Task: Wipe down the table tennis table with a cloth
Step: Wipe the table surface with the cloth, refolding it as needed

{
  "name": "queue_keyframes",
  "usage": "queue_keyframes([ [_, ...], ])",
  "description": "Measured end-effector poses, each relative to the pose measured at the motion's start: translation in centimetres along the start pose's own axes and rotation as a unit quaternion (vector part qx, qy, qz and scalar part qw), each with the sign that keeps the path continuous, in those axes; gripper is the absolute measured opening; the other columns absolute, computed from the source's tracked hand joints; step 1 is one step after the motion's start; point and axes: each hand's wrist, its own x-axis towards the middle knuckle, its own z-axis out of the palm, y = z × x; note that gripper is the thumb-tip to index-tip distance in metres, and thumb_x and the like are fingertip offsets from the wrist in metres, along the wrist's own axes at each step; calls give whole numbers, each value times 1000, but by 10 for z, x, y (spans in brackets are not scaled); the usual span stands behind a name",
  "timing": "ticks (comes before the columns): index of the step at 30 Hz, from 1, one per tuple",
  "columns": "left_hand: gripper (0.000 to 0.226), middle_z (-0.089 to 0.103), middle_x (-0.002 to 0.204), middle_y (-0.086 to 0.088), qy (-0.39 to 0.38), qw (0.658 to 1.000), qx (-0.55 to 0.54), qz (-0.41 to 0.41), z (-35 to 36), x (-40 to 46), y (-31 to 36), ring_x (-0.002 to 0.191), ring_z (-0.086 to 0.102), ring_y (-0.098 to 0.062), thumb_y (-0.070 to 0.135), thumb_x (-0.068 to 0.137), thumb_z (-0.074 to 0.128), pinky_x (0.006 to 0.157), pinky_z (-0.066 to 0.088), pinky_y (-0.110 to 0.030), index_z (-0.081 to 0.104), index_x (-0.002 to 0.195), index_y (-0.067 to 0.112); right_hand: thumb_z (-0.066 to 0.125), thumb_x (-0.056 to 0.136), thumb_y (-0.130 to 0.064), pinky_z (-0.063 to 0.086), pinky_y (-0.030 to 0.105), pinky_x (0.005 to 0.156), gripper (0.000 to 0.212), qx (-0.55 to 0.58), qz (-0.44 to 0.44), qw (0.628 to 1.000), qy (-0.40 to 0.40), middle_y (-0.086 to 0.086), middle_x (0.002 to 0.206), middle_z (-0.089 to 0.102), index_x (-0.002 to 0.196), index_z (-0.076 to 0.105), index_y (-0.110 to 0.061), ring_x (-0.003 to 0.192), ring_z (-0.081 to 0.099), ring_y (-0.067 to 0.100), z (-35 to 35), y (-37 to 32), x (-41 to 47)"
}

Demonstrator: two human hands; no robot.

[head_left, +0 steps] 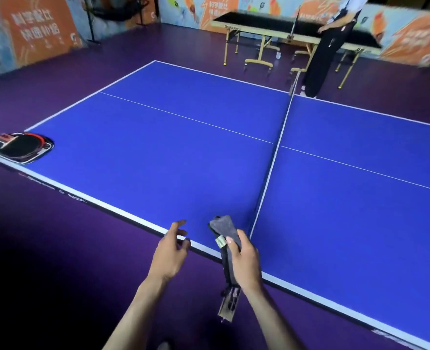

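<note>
A blue table tennis table [183, 152] with white lines fills the middle of the head view. Its net [274, 160] runs from the far side to the near edge. My right hand [244, 261] grips a folded grey cloth [224, 227] at the near end of the net, above the net post clamp [230, 304]. The cloth's upper end sticks up over the table edge. My left hand [171, 251] hovers at the near white edge, left of the cloth, its fingers loosely spread and holding nothing.
A black and red paddle in its case [19, 147] lies on the table's left corner. A person [330, 44] stands by a second, black table [284, 24] at the far right. Purple floor surrounds the tables; orange banners line the walls.
</note>
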Motion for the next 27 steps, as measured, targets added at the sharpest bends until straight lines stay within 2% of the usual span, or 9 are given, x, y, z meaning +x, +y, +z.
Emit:
queue_keyframes([
  [3,34,68,106,14,-60,998,31,6,-16,32,-20,81,66,-6,16,95,59,81,56,-36,60,119,40,54,105,-45,45,37,73,22,-8,21,999,29,-13,93,68,114,59,-26,85,62,18,33,-14,13],
  [8,32,68,104,15,-108,993,37,13,-27,83,-43,92,66,-6,13,93,59,82,57,-37,67,110,39,56,105,-40,33,32,68,24,-26,66,997,34,2,102,74,119,61,-21,95,67,30,69,-22,38],
  [13,26,70,103,16,-153,985,67,34,-16,144,-56,92,67,-3,15,92,60,84,57,-34,70,107,34,61,104,-31,42,40,71,25,-23,114,991,66,12,108,75,121,64,-14,101,65,41,95,0,80],
  [15,24,70,104,16,-161,983,85,32,-12,168,-59,91,67,-3,20,92,58,84,56,-32,70,107,34,61,104,-30,44,43,69,23,-15,129,989,72,14,103,75,120,63,-13,96,67,45,103,13,99],
  [20,25,72,102,12,-177,974,135,40,-15,217,-53,85,68,-3,10,94,61,81,56,-28,70,100,33,57,105,-28,35,39,67,16,10,197,977,86,16,101,73,113,61,-14,97,65,48,112,27,125],
  [22,24,73,100,15,-180,974,135,28,-14,239,-52,85,68,-3,15,93,61,80,57,-30,68,96,38,54,106,-31,36,38,67,17,8,208,973,97,13,100,73,112,60,-17,97,66,46,113,29,136],
  [25,17,72,101,19,-206,968,143,27,-12,269,-53,88,69,-2,36,84,51,83,56,-29,65,91,42,45,104,-42,39,39,68,26,-23,248,961,123,8,96,71,112,60,-22,94,67,41,121,31,149],
  [27,22,72,104,15,-239,958,152,54,-12,285,-50,93,69,-7,40,82,47,85,52,-26,65,96,39,44,107,-42,46,42,70,27,-91,262,948,155,6,106,72,118,60,-25,95,69,41,131,37,154],
])
